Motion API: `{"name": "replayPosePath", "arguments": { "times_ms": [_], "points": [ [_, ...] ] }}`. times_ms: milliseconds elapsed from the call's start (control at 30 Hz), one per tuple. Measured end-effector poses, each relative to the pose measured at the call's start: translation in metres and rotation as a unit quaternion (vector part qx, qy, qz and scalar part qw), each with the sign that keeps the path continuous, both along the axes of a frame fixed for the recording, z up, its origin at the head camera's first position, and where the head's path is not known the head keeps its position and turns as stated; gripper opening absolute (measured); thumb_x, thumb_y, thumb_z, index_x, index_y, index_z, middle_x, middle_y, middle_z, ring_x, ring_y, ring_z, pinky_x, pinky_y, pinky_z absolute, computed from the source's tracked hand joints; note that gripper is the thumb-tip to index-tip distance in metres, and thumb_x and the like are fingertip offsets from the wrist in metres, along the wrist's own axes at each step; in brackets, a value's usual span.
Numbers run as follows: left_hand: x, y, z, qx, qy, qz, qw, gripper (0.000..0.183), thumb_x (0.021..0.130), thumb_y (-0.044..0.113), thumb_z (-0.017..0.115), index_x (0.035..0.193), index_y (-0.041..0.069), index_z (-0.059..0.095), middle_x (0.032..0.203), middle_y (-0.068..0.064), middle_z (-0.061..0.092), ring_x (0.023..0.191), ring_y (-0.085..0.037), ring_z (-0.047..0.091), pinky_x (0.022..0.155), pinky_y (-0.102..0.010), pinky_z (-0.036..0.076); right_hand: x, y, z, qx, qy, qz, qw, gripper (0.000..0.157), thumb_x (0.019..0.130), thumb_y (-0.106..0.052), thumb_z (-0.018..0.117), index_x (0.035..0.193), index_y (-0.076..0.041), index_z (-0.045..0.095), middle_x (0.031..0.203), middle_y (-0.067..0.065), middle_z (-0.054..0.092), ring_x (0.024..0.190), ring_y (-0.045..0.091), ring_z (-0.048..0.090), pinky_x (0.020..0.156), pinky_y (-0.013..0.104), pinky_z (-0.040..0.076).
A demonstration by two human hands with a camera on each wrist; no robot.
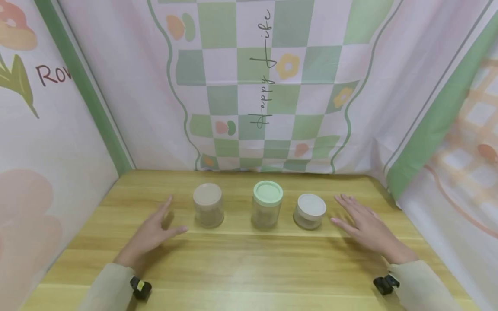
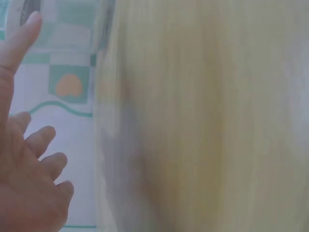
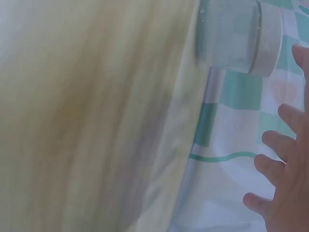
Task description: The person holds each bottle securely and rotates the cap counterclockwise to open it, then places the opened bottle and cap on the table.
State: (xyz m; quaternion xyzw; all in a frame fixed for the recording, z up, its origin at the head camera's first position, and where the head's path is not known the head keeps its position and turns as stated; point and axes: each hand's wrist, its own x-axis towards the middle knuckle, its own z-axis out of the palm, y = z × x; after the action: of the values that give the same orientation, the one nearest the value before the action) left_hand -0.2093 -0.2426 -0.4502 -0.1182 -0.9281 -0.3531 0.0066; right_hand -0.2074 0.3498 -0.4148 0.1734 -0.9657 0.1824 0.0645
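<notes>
Three clear jars with lids stand upright in a row on the wooden table. The left jar (image 1: 209, 207) has a beige lid, the middle jar (image 1: 266, 207), the tallest, a pale green lid, and the short right jar (image 1: 309, 211) a white lid. My left hand (image 1: 151, 233) is to the left of the beige-lidded jar, thumb and fingers spread and holding nothing. To the right of the white-lidded jar is my right hand (image 1: 363, 226), its fingers extended toward it with a gap between. In the right wrist view the short jar (image 3: 229, 36) appears beyond the fingers.
The wooden table (image 1: 241, 268) ends at a hanging checkered curtain (image 1: 256, 86) at the back. Printed cloth panels close in the left (image 1: 31, 142) and right (image 1: 439, 160) sides. A small black camera sits on each wrist, by the beige sleeves.
</notes>
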Motion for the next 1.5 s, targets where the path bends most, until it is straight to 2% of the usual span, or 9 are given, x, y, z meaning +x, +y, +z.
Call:
{"name": "replayPosePath", "arguments": {
  "times_ms": [100, 267, 367, 567, 633, 800, 1033, 1200, 1500],
  "points": [
    [0.000, 0.006, 0.002, 0.023, -0.012, 0.000, 0.9997, 0.112, 0.085, 0.057, 0.074, 0.162, 0.023, 0.001, 0.163, -0.021, 0.014, 0.143, -0.053, 0.020, 0.107, -0.075, 0.020, -0.001, -0.005, 0.004, 0.001, 0.011, 0.005, 1.000, 0.075, 0.101, -0.048, 0.057, 0.161, -0.016, 0.023, 0.162, 0.021, 0.019, 0.145, 0.049, 0.020, 0.107, 0.077, 0.013],
    [-0.003, 0.016, 0.004, 0.067, -0.034, 0.005, 0.9971, 0.112, 0.082, 0.051, 0.079, 0.162, 0.026, 0.005, 0.165, -0.016, 0.016, 0.143, -0.049, 0.025, 0.107, -0.072, 0.022, -0.005, -0.015, 0.011, 0.002, 0.045, 0.023, 0.999, 0.074, 0.100, -0.044, 0.060, 0.159, -0.014, 0.027, 0.161, 0.022, 0.023, 0.143, 0.049, 0.024, 0.107, 0.076, 0.017],
    [-0.008, 0.022, 0.000, 0.106, -0.043, -0.001, 0.9934, 0.114, 0.080, 0.046, 0.083, 0.162, 0.025, 0.008, 0.165, -0.013, 0.016, 0.143, -0.046, 0.029, 0.109, -0.067, 0.024, -0.006, -0.021, 0.015, 0.004, 0.060, 0.035, 0.998, 0.073, 0.100, -0.042, 0.061, 0.159, -0.013, 0.029, 0.160, 0.023, 0.026, 0.143, 0.049, 0.026, 0.107, 0.075, 0.020],
    [-0.018, 0.037, -0.006, 0.197, -0.060, -0.029, 0.9782, 0.115, 0.078, 0.036, 0.087, 0.162, 0.013, 0.011, 0.165, -0.015, 0.013, 0.144, -0.043, 0.028, 0.113, -0.056, 0.027, -0.008, -0.032, 0.024, 0.002, 0.074, 0.051, 0.996, 0.070, 0.100, -0.040, 0.061, 0.158, -0.012, 0.031, 0.159, 0.022, 0.027, 0.143, 0.047, 0.027, 0.106, 0.075, 0.022],
    [-0.021, 0.042, -0.008, 0.219, -0.066, -0.037, 0.9727, 0.115, 0.078, 0.034, 0.087, 0.162, 0.012, 0.012, 0.165, -0.015, 0.013, 0.145, -0.042, 0.026, 0.115, -0.053, 0.025, -0.008, -0.035, 0.027, 0.001, 0.078, 0.056, 0.995, 0.070, 0.100, -0.040, 0.061, 0.157, -0.011, 0.032, 0.160, 0.022, 0.028, 0.144, 0.046, 0.027, 0.106, 0.075, 0.022],
    [-0.028, 0.056, -0.011, 0.262, -0.080, -0.032, 0.9612, 0.109, 0.077, 0.030, 0.089, 0.160, 0.017, 0.021, 0.163, -0.012, 0.024, 0.147, -0.036, 0.024, 0.118, -0.051, 0.021, -0.011, -0.048, 0.033, 0.008, 0.083, 0.069, 0.994, 0.070, 0.101, -0.041, 0.060, 0.158, -0.012, 0.031, 0.162, 0.016, 0.026, 0.146, 0.042, 0.026, 0.108, 0.072, 0.023],
    [-0.034, 0.067, -0.016, 0.282, -0.066, -0.033, 0.9566, 0.105, 0.075, 0.024, 0.090, 0.158, 0.017, 0.027, 0.159, -0.010, 0.035, 0.147, -0.032, 0.026, 0.119, -0.054, 0.018, -0.014, -0.067, 0.045, 0.014, 0.073, 0.074, 0.995, 0.070, 0.101, -0.045, 0.057, 0.159, -0.015, 0.030, 0.163, 0.011, 0.024, 0.148, 0.036, 0.022, 0.110, 0.070, 0.022],
    [-0.037, 0.073, -0.015, 0.279, -0.060, -0.030, 0.9579, 0.104, 0.074, 0.024, 0.091, 0.157, 0.015, 0.029, 0.157, -0.010, 0.037, 0.147, -0.032, 0.028, 0.119, -0.054, 0.019, -0.017, -0.081, 0.054, 0.009, 0.062, 0.083, 0.995, 0.070, 0.102, -0.047, 0.055, 0.159, -0.018, 0.028, 0.164, 0.009, 0.021, 0.149, 0.035, 0.021, 0.112, 0.069, 0.018],
    [-0.035, 0.077, -0.013, 0.278, -0.071, -0.014, 0.9578, 0.104, 0.073, 0.028, 0.091, 0.157, 0.018, 0.030, 0.156, -0.010, 0.039, 0.145, -0.034, 0.030, 0.117, -0.056, 0.022, -0.023, -0.111, 0.062, 0.020, 0.084, 0.129, 0.988, 0.071, 0.102, -0.049, 0.054, 0.159, -0.017, 0.028, 0.163, 0.010, 0.024, 0.147, 0.034, 0.026, 0.114, 0.065, 0.021]
  ]
}}
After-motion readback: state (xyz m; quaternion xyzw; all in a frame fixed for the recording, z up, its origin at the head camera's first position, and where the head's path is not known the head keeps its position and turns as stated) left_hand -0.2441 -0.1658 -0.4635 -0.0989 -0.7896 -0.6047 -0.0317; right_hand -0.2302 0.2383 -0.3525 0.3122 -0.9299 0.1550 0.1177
